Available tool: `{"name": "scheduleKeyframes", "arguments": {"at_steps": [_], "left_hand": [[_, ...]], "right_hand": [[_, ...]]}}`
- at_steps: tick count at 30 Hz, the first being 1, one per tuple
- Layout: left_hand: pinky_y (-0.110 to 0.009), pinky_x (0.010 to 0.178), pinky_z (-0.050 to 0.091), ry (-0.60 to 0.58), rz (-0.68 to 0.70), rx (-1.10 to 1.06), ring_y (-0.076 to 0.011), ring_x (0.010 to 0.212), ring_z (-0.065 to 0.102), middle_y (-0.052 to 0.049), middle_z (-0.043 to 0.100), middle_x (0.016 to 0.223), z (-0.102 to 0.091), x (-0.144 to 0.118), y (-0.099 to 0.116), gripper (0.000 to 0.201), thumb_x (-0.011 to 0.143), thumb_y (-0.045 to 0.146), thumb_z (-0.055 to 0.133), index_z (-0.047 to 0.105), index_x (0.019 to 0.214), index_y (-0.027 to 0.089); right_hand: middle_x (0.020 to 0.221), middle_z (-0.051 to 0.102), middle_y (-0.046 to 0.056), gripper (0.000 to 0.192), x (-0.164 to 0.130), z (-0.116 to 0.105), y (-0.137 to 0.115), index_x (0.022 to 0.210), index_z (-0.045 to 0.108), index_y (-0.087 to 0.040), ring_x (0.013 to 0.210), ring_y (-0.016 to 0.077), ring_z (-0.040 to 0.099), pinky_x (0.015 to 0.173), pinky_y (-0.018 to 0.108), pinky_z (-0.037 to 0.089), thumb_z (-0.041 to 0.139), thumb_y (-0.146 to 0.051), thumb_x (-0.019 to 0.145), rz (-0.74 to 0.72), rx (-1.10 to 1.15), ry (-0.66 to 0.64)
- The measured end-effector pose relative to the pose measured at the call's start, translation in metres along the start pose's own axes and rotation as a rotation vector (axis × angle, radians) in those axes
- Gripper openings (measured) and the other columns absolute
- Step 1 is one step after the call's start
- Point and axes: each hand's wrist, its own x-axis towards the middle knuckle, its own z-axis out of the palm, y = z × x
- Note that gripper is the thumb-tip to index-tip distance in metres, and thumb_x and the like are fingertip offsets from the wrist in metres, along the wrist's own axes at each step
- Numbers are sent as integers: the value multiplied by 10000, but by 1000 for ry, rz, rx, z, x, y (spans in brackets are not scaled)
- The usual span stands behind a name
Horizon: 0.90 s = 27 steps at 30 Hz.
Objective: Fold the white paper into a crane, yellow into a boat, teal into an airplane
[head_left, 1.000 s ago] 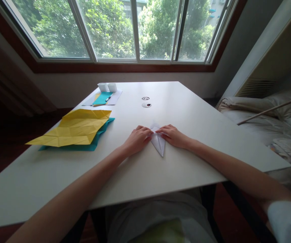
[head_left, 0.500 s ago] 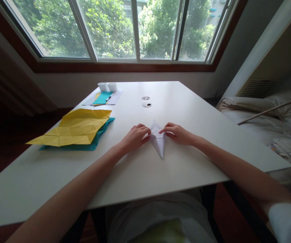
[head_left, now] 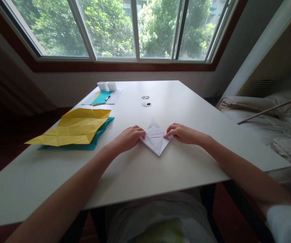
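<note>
Short whitish sleeve (head_left: pixel 288 222), pale clothing (head_left: pixel 137 216) with yellow-green patch (head_left: pixel 169 232).

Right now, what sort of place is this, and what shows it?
Probably a room at home: a brown-framed sliding window, a curtain and a white table bearing folded white paper.

Daylight from the window (head_left: pixel 158 30) brightens the far edge of the table (head_left: pixel 186 104); its near right corner looks dimmer, stretched.

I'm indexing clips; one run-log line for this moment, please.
left hand: touching white paper, left side; right hand: touching its right side; white paper: creased diamond on table; yellow sheet: over teal sheet
</note>
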Motion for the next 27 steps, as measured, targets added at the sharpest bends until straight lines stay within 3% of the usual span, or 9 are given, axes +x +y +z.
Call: {"name": "scheduleKeyframes", "arguments": {"at_steps": [5, 9, 13, 17, 21, 27], "left_hand": [[-332, 827, 449, -4, 5, 13, -208, 973, 554, -57, 659, 999, -4, -4, 3, 304, 752, 72, 424, 660, 888, 206], [-359, 866, 437, -5, 70, 6, -226, 1023, 537, -59, 628, 1100, -3, -3, 9, 285, 777, 163, 477, 638, 1006, 216], [-322, 910, 414, -49, 93, -58, -193, 1057, 541, -42, 603, 1168, 2, -1, 14, 426, 751, 71, 437, 602, 1105, 241], [-306, 902, 421, -76, 73, -75, -186, 1053, 553, -41, 593, 1188, 3, -1, 17, 396, 796, 114, 419, 599, 1124, 246], [-310, 917, 414, -95, 64, -76, -193, 1061, 549, -52, 587, 1194, -1, -3, 18, 325, 850, 271, 440, 595, 1133, 239], [-326, 920, 412, -108, 54, -76, -214, 1076, 539, -57, 577, 1208, -2, -3, 18, 357, 810, 354, 514, 589, 1139, 239]], "right_hand": [[951, 653, 82, 233, 0, -1, -7, 989, 689, -224, 911, 210, 558, 787, 341, 468, 539, -260, 815, -21, 24, 4], [1060, 630, 80, 260, 1, 3, -7, 1049, 660, -218, 980, 203, 553, 850, 338, 456, 540, -258, 821, -34, 80, -15], [1215, 564, 72, 337, 1, 6, -6, 1162, 593, -246, 1090, 200, 523, 926, 346, 417, 504, -203, 840, -37, 143, -30], [1194, 586, 91, 342, 0, 4, -9, 1167, 589, -215, 1089, 211, 528, 931, 355, 409, 533, -272, 835, -60, 134, -48], [1203, 581, 116, 467, 1, 0, -11, 1170, 583, -173, 1091, 234, 528, 941, 363, 399, 607, -415, 772, -70, 85, -72], [1154, 616, 96, 421, 2, 0, -11, 1126, 607, -181, 1041, 217, 565, 915, 334, 416, 599, -417, 778, -71, 63, -53]]}}
